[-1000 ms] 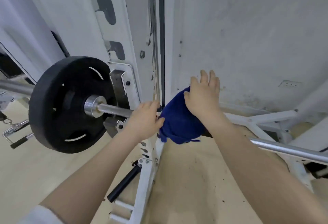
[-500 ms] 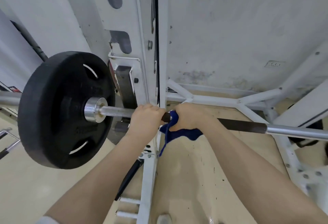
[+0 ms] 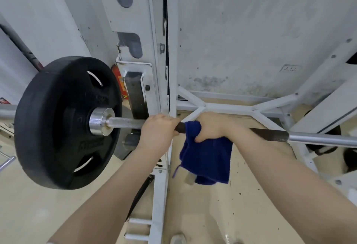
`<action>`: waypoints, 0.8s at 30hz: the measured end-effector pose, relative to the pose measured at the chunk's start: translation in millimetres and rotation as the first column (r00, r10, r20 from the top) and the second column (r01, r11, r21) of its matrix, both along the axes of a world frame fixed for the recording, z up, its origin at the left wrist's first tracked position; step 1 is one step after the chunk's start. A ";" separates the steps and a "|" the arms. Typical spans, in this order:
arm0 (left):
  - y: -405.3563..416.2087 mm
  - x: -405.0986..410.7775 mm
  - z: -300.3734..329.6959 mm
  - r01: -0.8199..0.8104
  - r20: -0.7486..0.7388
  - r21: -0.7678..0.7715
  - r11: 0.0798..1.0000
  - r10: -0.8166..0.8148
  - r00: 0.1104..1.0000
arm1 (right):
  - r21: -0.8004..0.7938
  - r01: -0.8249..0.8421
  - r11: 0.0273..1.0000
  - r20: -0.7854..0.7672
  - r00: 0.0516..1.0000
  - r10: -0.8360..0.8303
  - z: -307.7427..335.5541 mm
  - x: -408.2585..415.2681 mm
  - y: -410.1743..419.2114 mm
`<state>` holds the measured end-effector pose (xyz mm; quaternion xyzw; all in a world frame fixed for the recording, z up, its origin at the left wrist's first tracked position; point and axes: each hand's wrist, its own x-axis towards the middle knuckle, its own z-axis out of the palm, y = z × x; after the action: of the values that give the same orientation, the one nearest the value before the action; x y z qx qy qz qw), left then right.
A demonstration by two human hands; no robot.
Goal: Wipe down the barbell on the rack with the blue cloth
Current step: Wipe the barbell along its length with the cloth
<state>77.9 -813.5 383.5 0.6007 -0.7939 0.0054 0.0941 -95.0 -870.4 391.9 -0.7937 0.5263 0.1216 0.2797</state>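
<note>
The long steel barbell lies level on the white steel rack, its long axis running left to right across the view, with a round black weight plate on its left end. Just right of the rack's upright, the right hand wraps its curled fingers over the bar, clamping the dark blue terry cloth against it; most of the cloth hangs below the fingers. Just left of the upright, the left hand grips the bare bar, fingers curled together, close beside the cloth.
</note>
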 end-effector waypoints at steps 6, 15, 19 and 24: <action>0.6 -0.1 2.5 -0.002 0.009 0.022 1.000 0.002 1.000 | -0.668 -0.195 0.718 -0.270 0.963 0.011 -22.2 -20.9 29.4; 1.9 0.5 2.2 0.003 -0.018 0.020 1.000 -0.002 1.000 | -0.647 -0.170 0.743 -0.245 0.969 0.009 -19.1 -37.6 30.3; 4.1 -0.6 3.3 -0.001 -0.071 -0.015 1.000 0.000 0.997 | -0.612 -0.121 0.781 -0.226 0.974 -0.026 -15.5 -41.8 31.0; 3.0 -1.8 7.6 -0.023 -0.063 0.037 0.999 0.026 0.998 | -0.177 0.101 0.979 0.130 0.988 -0.079 10.8 -40.2 14.6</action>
<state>76.1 -810.5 391.1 0.6119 -0.7830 -0.0270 0.1084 -135.2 -855.8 402.7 -0.7974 0.5525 0.0111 0.2427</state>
